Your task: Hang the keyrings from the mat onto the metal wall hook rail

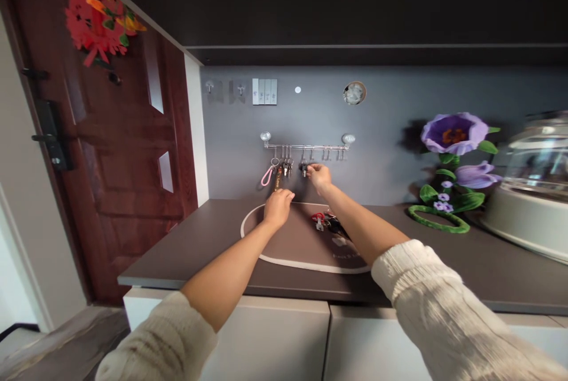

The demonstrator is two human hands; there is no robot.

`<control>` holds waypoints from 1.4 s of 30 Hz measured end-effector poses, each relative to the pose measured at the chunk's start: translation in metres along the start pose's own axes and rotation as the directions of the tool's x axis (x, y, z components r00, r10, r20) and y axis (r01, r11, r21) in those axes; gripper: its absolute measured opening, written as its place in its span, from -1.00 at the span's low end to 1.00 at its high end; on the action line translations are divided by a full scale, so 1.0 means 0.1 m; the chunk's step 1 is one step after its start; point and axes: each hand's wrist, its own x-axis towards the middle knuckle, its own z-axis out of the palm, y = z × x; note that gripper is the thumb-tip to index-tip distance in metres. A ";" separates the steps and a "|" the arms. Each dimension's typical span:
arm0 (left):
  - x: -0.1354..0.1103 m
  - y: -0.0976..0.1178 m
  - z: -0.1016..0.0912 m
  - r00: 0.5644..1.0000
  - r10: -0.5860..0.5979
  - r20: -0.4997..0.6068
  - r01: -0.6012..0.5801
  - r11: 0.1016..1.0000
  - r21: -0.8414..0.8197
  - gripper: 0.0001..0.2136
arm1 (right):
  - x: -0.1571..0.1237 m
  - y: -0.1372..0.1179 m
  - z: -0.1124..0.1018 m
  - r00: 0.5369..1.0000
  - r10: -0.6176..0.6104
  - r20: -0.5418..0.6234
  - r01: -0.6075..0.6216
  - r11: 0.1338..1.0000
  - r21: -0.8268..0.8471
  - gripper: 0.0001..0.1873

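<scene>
My right hand [320, 178] is at the hook rail [307, 147] on the wall, its fingertips pinched on a dark-headed key [304, 168] that hangs below a hook. My left hand [278, 207] is lower and to the left, fingers curled together, just under a brown lettered strap [278, 178]; whether it holds anything is hidden. Left of the right hand, a bunch of keys [286, 168] and a pink loop [267, 176] hang from the same rail. On the mat [284, 245] beneath lies a pile of keys [335, 225] with a red ring, partly behind my right forearm.
A purple fabric flower [455, 134] on a green base and a clear-domed white appliance [528, 218] stand on the counter at right. A dark cabinet [337, 8] overhangs the counter. The reddish-brown door [128, 191] is at left.
</scene>
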 end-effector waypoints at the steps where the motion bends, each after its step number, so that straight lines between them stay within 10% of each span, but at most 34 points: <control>1: 0.00 0.01 0.00 1.000 -0.005 -0.004 0.005 1.000 -0.030 -0.77 | -0.03 -0.01 -0.03 1.000 0.013 0.015 -0.012 1.000 -0.003 -0.87; 14: 0.24 0.32 0.08 0.917 -0.334 0.217 0.397 0.810 -0.432 -0.89 | -0.59 -0.05 -0.67 0.973 -0.071 0.218 0.096 0.990 -0.106 -0.81; 25: 0.04 0.24 0.33 0.945 -0.037 0.326 0.173 0.901 -0.398 -0.90 | -0.83 0.16 -1.02 0.910 -0.115 0.399 0.283 0.874 -0.396 -0.91; 42: 0.00 0.15 0.14 0.780 0.268 0.566 0.015 0.896 -0.445 -0.83 | -0.84 0.16 -0.98 0.863 -0.107 0.495 0.406 0.730 -0.551 -0.89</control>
